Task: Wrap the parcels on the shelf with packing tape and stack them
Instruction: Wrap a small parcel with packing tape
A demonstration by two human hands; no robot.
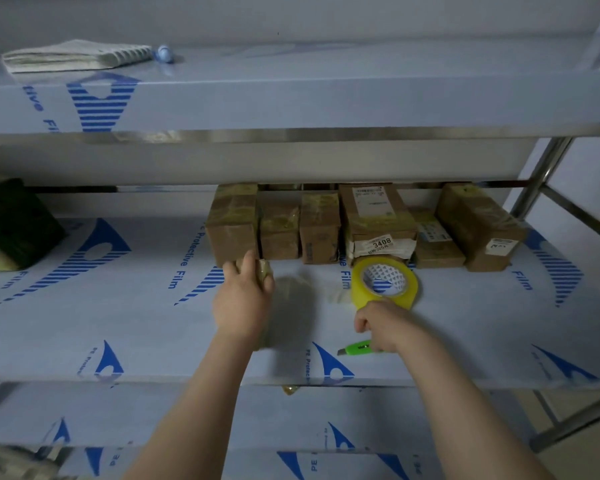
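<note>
Head view: left hand (243, 299) grips a small parcel (266, 271) at centre frame, before the parcel row (319, 230); right hand (381, 325) curls against the tape roll (385, 285), grip unclear, above a green cutter (358, 348). Loose tape may snag the shelf (118, 323) film.

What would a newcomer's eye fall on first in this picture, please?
Probably the yellow tape roll in the middle of the shelf, with the right hand at its near edge and a green cutter poking out below that hand. Behind it a row of brown parcels lines the back, and the left hand grips a blurred bundle by the leftmost one.
</note>
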